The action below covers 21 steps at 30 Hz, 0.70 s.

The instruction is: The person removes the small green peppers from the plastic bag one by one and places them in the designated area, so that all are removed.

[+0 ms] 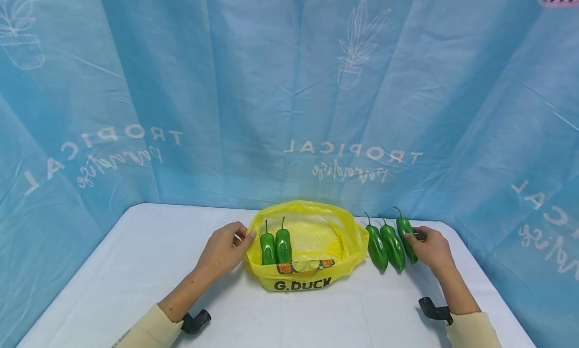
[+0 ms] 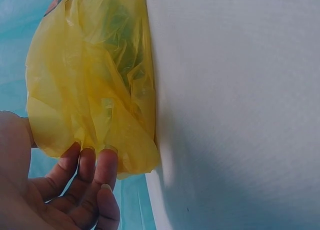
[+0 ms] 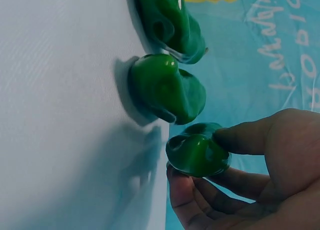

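Note:
A yellow plastic bag printed "G.DUCK" lies with its mouth wide, and two green chili peppers show inside it. My left hand pinches the bag's left rim; in the left wrist view several fingertips press the yellow plastic from outside. To the right of the bag, my right hand pinches a green chili pepper between thumb and fingers. The right wrist view shows this held pepper end-on. Two more green chili peppers lie side by side between it and the bag.
A white-covered table carries everything. Blue printed curtain hangs behind and along both sides, close to the table edges. Black wrist mounts stick out from both forearms.

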### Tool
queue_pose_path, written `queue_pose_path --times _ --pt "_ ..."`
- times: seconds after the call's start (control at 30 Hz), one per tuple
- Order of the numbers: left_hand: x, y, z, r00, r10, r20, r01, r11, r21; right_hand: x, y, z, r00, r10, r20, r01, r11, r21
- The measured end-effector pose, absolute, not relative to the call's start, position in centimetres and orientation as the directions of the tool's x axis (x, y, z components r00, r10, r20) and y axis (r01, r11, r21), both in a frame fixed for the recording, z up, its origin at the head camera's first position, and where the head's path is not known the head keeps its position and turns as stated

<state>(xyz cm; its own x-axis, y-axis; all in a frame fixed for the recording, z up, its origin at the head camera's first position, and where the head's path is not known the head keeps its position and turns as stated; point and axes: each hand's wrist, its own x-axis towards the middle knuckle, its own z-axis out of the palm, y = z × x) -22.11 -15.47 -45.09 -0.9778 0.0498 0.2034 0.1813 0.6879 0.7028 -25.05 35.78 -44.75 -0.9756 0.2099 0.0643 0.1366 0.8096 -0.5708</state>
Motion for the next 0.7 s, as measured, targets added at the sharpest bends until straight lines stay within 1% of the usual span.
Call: queue_pose_path --times 0.4,0.7 --pt "-22.21 -15.53 -45.14 -0.978 0.050 0.200 0.179 0.690 0.701 -25.33 36.34 -45.28 -0.976 0.216 -0.032 0.194 0.793 -0.577" --pt "-22.29 -15.52 -45.21 -0.977 0.050 0.208 0.183 0.698 0.692 -25.27 36.29 -45.41 -0.967 0.250 -0.039 0.226 0.784 -0.578"
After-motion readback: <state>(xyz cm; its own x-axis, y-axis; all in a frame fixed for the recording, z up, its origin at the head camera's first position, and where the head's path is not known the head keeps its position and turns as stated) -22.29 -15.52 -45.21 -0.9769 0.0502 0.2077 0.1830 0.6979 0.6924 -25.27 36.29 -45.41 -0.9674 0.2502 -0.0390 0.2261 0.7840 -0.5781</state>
